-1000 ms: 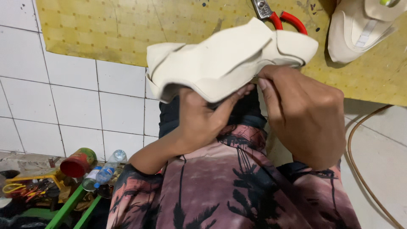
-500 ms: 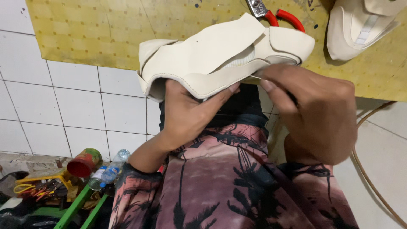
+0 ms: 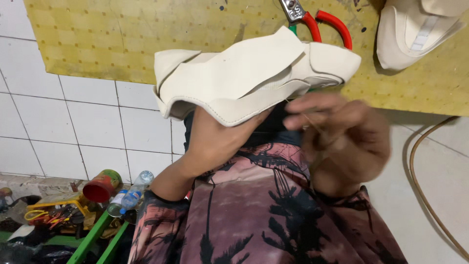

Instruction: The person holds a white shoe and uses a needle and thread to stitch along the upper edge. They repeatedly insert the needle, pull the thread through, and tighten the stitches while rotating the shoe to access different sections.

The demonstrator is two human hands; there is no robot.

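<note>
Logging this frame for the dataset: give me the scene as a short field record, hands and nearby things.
left hand: holds cream shoe upper from beneath
right hand: blurred, beside the upper, fingers pinched; grip unclear
surface: yellow mat on white tiled floor
on mat: red-handled pliers, second cream shoe piece
lower left: red can, plastic bottle

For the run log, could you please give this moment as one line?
left hand: holds cream shoe upper | right hand: blurred beside it, grip unclear | red-handled pliers and second shoe on yellow mat
</note>
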